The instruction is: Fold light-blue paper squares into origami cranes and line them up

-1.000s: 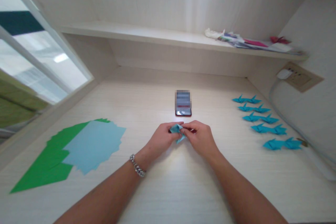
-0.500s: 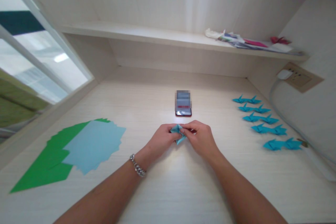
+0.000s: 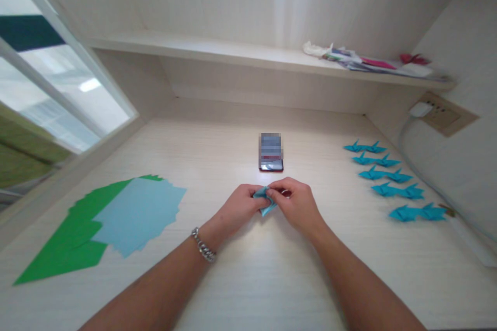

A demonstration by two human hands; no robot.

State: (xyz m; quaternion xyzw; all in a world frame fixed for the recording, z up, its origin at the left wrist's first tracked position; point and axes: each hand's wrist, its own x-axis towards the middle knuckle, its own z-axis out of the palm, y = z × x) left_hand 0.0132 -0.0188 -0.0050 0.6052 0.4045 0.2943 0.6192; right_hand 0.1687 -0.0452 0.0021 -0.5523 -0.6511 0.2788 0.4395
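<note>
A small folded piece of light blue paper (image 3: pixel 266 211) is pinched between my two hands, just in front of the phone. My left hand (image 3: pixel 241 206) grips its left side, thumb on top. With thumb and fingertips, my right hand (image 3: pixel 297 201) holds the upper right part; the fingers cover some of the folds. Several blue paper cranes (image 3: pixel 385 176) stand in rows at the right side of the desk. On the left lie a fanned stack of light blue paper sheets (image 3: pixel 140 217) and green paper sheets (image 3: pixel 62 243) partly beneath it.
A phone (image 3: pixel 271 152) lies on the desk (image 3: pixel 217 134) beyond my hands. Papers and a crumpled white item rest on the shelf (image 3: pixel 233 53). At right, a white cable (image 3: pixel 406 147) runs from a plug in the wall socket (image 3: pixel 446 114) down past the cranes.
The folded paper has shifted and turned slightly between my fingers, its lower tip a little lower and further right. Both hands keep nearly the same position.
</note>
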